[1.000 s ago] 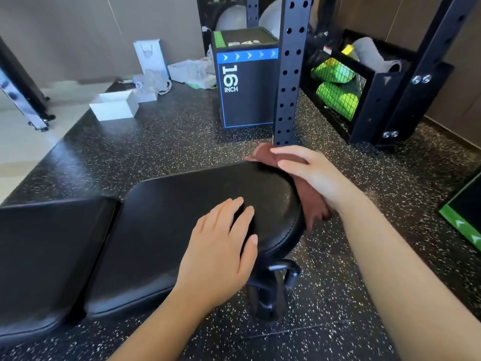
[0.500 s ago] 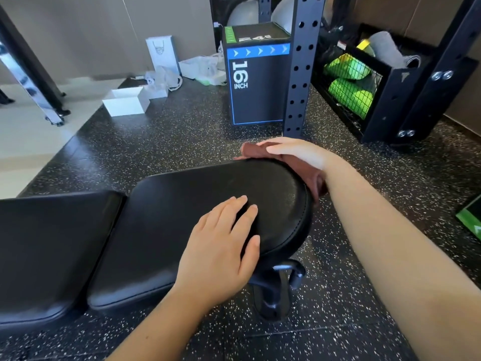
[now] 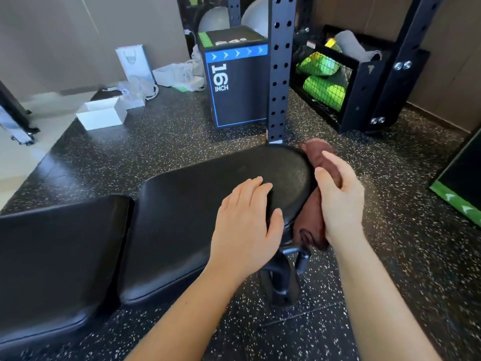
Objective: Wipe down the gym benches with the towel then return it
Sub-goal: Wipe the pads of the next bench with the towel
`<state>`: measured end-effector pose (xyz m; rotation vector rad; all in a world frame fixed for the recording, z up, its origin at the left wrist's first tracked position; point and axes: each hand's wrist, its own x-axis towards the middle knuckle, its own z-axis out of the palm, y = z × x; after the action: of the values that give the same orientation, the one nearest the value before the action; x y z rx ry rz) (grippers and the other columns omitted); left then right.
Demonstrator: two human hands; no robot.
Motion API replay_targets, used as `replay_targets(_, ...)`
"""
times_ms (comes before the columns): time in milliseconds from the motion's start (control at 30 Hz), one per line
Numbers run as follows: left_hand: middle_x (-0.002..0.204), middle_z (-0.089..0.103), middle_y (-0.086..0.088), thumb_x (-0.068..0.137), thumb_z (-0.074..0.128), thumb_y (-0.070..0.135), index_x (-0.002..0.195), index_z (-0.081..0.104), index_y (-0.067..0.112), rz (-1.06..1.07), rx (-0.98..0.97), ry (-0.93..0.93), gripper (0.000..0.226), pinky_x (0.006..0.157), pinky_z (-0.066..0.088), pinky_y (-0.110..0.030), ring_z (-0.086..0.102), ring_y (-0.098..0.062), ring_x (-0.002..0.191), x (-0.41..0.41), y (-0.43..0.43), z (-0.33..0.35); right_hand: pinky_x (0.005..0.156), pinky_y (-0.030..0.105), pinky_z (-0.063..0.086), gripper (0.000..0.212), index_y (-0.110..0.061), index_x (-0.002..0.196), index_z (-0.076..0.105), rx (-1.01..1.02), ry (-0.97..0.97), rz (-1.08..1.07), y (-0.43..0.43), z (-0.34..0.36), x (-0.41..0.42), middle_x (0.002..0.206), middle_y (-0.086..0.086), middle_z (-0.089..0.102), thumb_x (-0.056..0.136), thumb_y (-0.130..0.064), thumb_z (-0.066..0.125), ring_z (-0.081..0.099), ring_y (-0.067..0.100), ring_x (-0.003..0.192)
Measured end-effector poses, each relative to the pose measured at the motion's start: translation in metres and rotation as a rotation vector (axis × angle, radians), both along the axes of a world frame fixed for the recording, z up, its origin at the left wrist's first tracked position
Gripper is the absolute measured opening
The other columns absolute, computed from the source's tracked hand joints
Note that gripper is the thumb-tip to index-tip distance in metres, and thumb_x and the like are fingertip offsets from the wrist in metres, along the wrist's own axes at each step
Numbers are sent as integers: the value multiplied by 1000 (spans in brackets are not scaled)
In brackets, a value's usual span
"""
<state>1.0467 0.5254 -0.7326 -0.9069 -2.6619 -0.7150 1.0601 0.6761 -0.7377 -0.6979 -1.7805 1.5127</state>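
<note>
Speckled floor (image 3: 182,142) — one towel (image 3: 309,222), two bench pads (image 3: 195,204).

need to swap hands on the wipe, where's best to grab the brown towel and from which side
I'd take the loose lower end of the crumpled brown cloth towel, which hangs below the right hand. Come from below on the near side: the right hand covers its middle, and the rounded end of the black padded bench blocks its left.

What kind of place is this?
Most likely a gym: there is a padded black bench, a jump box marked 16 inch, and a steel rack post full of holes on a speckled rubber floor.
</note>
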Motion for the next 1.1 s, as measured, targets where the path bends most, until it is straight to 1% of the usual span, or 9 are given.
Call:
replay_targets(100,138,47,-2,88,45,25,123,54,11,-113,151,-100,39,106,23,-28,35,-18,131,-3,-12,2,96,15,30,34,-20,122,57,90,35,-234,-42,-7,16,129,9,49,88,-17,54,47,11,113)
replay_targets(167,136,48,-9,90,47,19,120,58,6,-200,149,-84,34,107,22,-29,36,-24,131,-5,-36,3,101,20,29,36,-16,125,55,111,65,-359,-74,-11,21,134,14,42,89,-15,55,43,20,123)
replay_targets(267,127,55,-16,86,45,22,111,63,2,-294,20,138,37,102,34,-44,46,-34,124,-12,-101,-3,109,36,27,38,-12,128,52,166,56,-517,-121,-13,18,140,20,32,90,-14,54,34,30,129)
replay_targets(367,128,54,-17,87,42,26,114,62,2,-315,-88,169,41,100,37,-50,46,-35,124,-22,-173,-12,104,33,26,42,-15,132,48,163,-2,-629,-166,-12,13,147,18,23,90,-15,53,30,33,129)
replay_targets(567,132,51,-15,86,60,18,122,57,3,-338,-238,184,39,100,36,-51,44,-34,126,-39,-268,-31,97,35,20,54,-11,132,48,295,-156,-608,-284,-29,6,147,25,21,79,-7,58,34,44,120)
replay_targets(667,143,40,-11,90,54,28,133,48,9,-325,-317,127,47,105,27,-51,31,-30,135,-44,-297,-46,99,36,21,51,-9,129,52,371,-171,-567,-320,-40,11,144,28,24,79,-2,59,34,46,123)
replay_targets(800,155,17,3,95,31,48,145,28,25,-301,-443,48,55,111,15,-49,7,-16,142,-45,-315,-63,101,42,24,46,-6,127,54,551,-199,-506,-305,-40,25,142,30,28,81,-1,55,35,48,120)
replay_targets(900,154,19,3,95,32,47,144,31,26,-301,-434,27,54,111,16,-50,8,-17,142,-43,-313,-62,104,44,26,43,-6,127,53,640,-191,-503,-274,-31,33,142,29,28,83,-2,54,33,47,123)
replay_targets(1100,153,24,1,95,37,43,142,36,22,-265,-429,51,52,111,18,-48,14,-19,142,-37,-312,-63,104,41,27,39,-5,124,55,597,-100,-538,-266,-45,21,140,31,30,85,-1,54,37,45,122)
